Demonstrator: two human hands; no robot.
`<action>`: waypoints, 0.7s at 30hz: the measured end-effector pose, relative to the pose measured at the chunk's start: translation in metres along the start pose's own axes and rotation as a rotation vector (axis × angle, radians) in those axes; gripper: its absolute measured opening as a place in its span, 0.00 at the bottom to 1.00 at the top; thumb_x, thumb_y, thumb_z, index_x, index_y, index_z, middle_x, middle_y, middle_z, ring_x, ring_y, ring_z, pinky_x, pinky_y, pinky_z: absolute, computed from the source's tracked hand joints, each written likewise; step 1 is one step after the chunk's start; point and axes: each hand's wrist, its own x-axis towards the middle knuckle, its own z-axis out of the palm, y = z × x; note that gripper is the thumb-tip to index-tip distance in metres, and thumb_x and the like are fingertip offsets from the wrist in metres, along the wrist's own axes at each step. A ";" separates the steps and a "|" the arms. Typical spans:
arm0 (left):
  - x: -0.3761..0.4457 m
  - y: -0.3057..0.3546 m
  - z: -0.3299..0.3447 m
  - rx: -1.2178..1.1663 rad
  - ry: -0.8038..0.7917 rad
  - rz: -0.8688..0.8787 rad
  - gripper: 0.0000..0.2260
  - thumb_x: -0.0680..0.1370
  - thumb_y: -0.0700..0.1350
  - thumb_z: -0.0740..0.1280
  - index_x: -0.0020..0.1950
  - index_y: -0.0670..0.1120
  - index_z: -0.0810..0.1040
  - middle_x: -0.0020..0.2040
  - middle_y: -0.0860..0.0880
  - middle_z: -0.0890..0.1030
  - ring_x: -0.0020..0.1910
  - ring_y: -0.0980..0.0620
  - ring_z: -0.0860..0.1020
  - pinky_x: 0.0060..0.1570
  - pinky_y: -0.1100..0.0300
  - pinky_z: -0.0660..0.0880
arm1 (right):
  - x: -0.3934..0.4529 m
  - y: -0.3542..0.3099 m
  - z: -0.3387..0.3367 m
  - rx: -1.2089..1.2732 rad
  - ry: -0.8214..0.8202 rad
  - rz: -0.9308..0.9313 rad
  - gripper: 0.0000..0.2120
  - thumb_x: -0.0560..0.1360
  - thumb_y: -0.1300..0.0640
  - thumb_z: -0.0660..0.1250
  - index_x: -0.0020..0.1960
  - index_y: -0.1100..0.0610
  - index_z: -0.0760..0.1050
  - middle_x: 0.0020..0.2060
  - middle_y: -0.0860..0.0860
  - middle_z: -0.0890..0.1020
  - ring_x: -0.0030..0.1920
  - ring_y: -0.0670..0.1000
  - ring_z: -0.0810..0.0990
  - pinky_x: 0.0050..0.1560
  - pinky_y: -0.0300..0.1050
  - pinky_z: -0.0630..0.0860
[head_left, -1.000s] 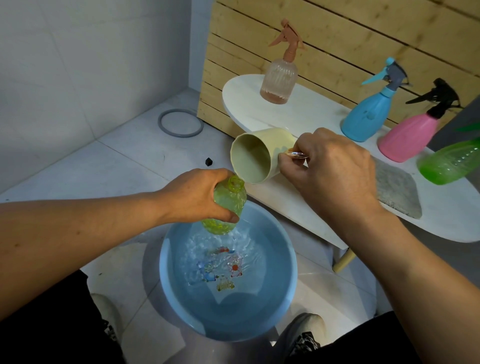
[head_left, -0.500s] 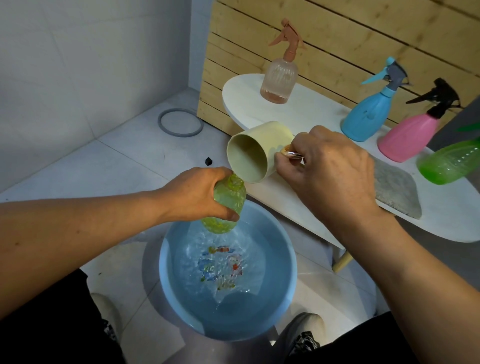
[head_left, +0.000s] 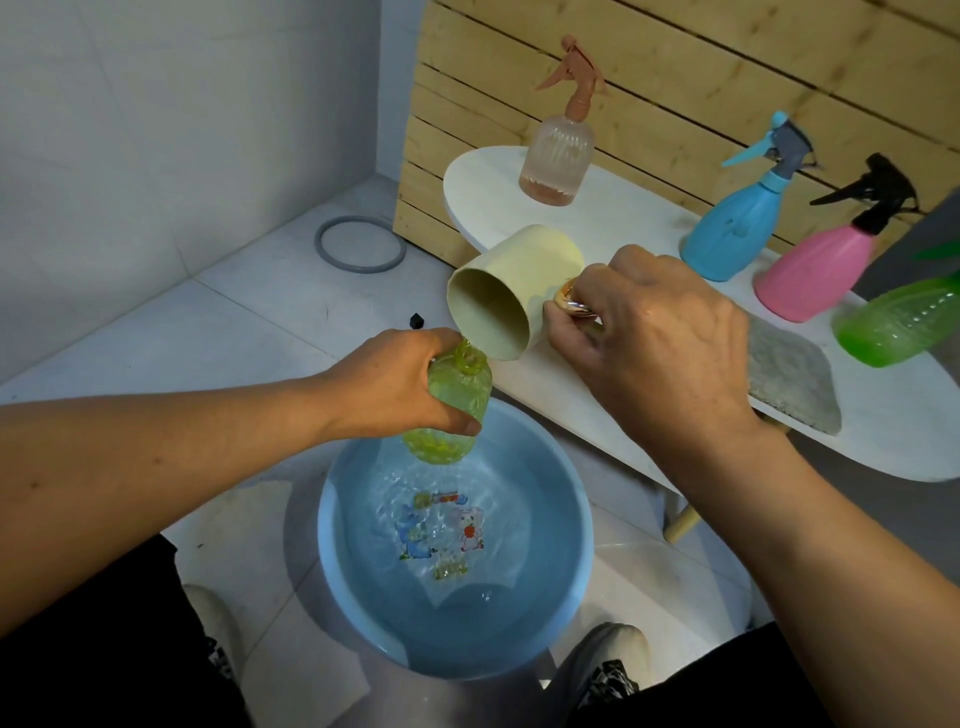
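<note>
Pouring step, I judge: left hand (head_left: 395, 389) grips the uncapped green bottle (head_left: 457, 400) above the blue basin (head_left: 566, 571). Right hand (head_left: 660, 353) pinches the handle of the cream mug (head_left: 514, 291), tipped at the bottle's 1 o'clock. Next: align lip with neck.

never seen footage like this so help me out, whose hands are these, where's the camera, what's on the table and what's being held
No machine here: a person works with bare hands. The view comes from a camera worn on the head, looking down, so both arms enter from below. The left hand holds a green bottle over a blue basin of water on the floor. The right hand has its grip on the handle of a cream cup, tipped with its mouth at the bottle's neck, as if pouring; I cannot make out a stream. On the white table are a peach sprayer, a blue sprayer, a pink sprayer, a green sprayer at the right edge, and a grey cloth.
</note>
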 end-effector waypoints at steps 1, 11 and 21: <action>0.000 0.000 0.000 -0.005 0.000 -0.002 0.27 0.64 0.63 0.81 0.57 0.58 0.76 0.48 0.58 0.82 0.46 0.59 0.81 0.43 0.62 0.78 | 0.000 0.000 0.000 -0.006 0.004 -0.006 0.16 0.81 0.45 0.62 0.44 0.55 0.78 0.37 0.51 0.74 0.36 0.52 0.70 0.30 0.44 0.60; 0.000 0.003 0.001 -0.117 0.010 -0.002 0.28 0.64 0.58 0.83 0.61 0.58 0.78 0.51 0.59 0.83 0.49 0.62 0.81 0.50 0.62 0.80 | 0.000 -0.001 -0.001 -0.042 0.088 -0.079 0.16 0.82 0.47 0.61 0.43 0.56 0.77 0.37 0.52 0.75 0.35 0.51 0.68 0.32 0.44 0.59; 0.000 0.010 0.000 -0.221 0.031 -0.018 0.28 0.65 0.54 0.83 0.62 0.59 0.77 0.52 0.59 0.83 0.51 0.62 0.81 0.52 0.62 0.80 | -0.001 0.000 -0.001 0.194 0.014 0.110 0.15 0.79 0.43 0.64 0.41 0.53 0.77 0.36 0.50 0.76 0.36 0.52 0.73 0.31 0.46 0.65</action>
